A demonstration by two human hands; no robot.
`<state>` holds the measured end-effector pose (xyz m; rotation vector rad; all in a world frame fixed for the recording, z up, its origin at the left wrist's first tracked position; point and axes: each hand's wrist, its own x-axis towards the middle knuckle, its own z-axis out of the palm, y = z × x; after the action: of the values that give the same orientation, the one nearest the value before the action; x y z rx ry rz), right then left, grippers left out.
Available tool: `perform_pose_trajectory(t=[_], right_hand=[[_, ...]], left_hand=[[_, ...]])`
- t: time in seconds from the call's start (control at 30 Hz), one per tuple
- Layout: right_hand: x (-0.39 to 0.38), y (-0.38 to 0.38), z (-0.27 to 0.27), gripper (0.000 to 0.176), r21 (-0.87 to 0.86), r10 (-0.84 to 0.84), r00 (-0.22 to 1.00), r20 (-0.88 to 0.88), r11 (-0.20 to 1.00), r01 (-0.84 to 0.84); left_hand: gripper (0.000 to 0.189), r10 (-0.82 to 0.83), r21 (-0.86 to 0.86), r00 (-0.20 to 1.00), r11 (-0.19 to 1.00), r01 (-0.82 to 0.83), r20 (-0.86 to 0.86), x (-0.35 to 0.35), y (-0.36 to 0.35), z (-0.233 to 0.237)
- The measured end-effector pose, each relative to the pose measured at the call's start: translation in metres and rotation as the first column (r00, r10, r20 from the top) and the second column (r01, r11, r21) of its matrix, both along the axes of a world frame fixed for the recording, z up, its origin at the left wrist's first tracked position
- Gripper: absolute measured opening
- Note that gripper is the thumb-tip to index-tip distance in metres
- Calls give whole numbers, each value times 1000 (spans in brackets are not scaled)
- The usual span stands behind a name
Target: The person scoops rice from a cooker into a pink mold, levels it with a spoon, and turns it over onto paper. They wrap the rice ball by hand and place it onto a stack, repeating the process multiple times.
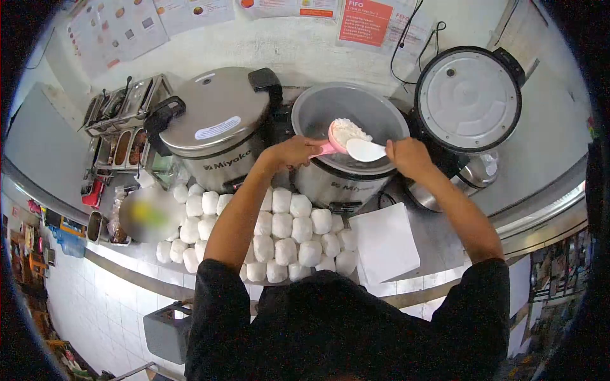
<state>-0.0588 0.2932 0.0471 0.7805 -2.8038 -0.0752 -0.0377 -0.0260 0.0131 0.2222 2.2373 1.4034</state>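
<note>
Over the open Miyako rice cooker [399, 114], my left hand [295, 152] is closed round the handle of a pink scoop [329, 148]. White rice [346, 132] fills the scoop and mounds above its rim. My right hand [410, 157] grips a white rice paddle [365, 150], its blade overlapping the near edge of the rice. Inside the cooker the grey pot wall shows; the hands and scoop hide part of it. Below my forearms, rows of white wrapped bundles [283, 225] lie on the counter, and a stack of white paper [385, 243] sits to their right.
A second rice cooker [219, 111] stands at left with its lid down. The open cooker's lid [469, 98] tilts back at right, near a metal jug [473, 174]. Metal food trays [130, 146] stand far left. Black cables [406, 63] hang on the wall.
</note>
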Motion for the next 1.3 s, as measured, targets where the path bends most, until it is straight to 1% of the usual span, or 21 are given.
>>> perform_pose_trajectory(t=[0.1,0.13,0.17,0.23,0.3,0.33,0.37,0.4,0.5,0.53,0.63,0.7,0.8,0.83,0.9,0.93,1.07,1.13,1.2,1.23,1.3], right_hand=[[-13,10,9,52,4,4,995,-100,1000,-3],[-15,11,13,52,-24,-38,999,-16,999,38],[-13,11,15,51,-52,-72,997,-8,996,72],[-9,8,18,47,-107,-133,991,11,985,133],[-17,1,0,44,-19,-31,999,18,999,32],[-21,-3,-16,42,31,20,999,29,999,-21],[-15,-20,-35,40,-60,-15,995,100,998,21],[16,-43,-28,45,-206,114,993,6,972,-110],[5,-69,-38,52,-296,-237,966,103,920,257],[-1,-69,-42,56,-355,-221,973,61,907,229],[-17,-66,-43,55,-277,-226,974,17,935,222],[-30,-61,-45,54,-311,-204,979,-1,931,194],[-13,-55,-35,51,-284,-196,980,19,939,193],[-4,-58,-23,51,-267,-190,981,28,945,191],[16,-53,0,50,-158,-73,997,-20,985,69],[24,-48,8,49,-99,-14,999,-38,995,10],[26,-40,21,49,-242,-128,990,-52,964,112],[8,-38,10,49,-315,-232,972,-34,926,210],[7,-51,-26,49,-340,-248,969,8,910,236],[5,-59,-36,49,-356,-251,968,21,902,242],[-4,-55,-41,49,-294,-211,977,-20,935,196]], left_hand=[[42,-16,16,998,1000,16,56,-4,-4,-4],[42,-12,33,997,999,10,71,-5,-4,-6],[43,-8,47,996,999,4,87,-6,-5,-10],[44,-60,-1,984,998,61,-165,-32,-5,-67],[44,-27,0,979,1000,27,-200,-31,-2,-59],[43,30,28,995,999,-27,-99,-4,6,-22],[42,82,51,997,995,-82,9,13,11,-2],[40,55,74,998,996,-55,-3,11,12,-8],[40,49,83,998,996,-46,-43,11,14,-17],[39,73,90,995,994,-67,-67,10,14,-20],[39,140,119,985,985,-128,-99,12,17,-32],[40,187,151,977,974,-171,-101,12,21,-34],[39,159,96,984,984,-151,-84,26,21,-14],[39,159,115,984,982,-150,-76,23,18,-21],[40,172,161,982,974,-159,-74,12,15,-37],[40,193,121,978,976,-183,-77,23,16,-21],[41,156,170,985,975,-141,-78,14,14,-34],[41,143,171,974,979,-113,-177,5,15,-49],[39,130,113,959,988,-104,-251,14,19,-40],[39,135,92,960,989,-115,-246,16,19,-36],[39,161,67,959,986,-150,-233,21,21,-31]])
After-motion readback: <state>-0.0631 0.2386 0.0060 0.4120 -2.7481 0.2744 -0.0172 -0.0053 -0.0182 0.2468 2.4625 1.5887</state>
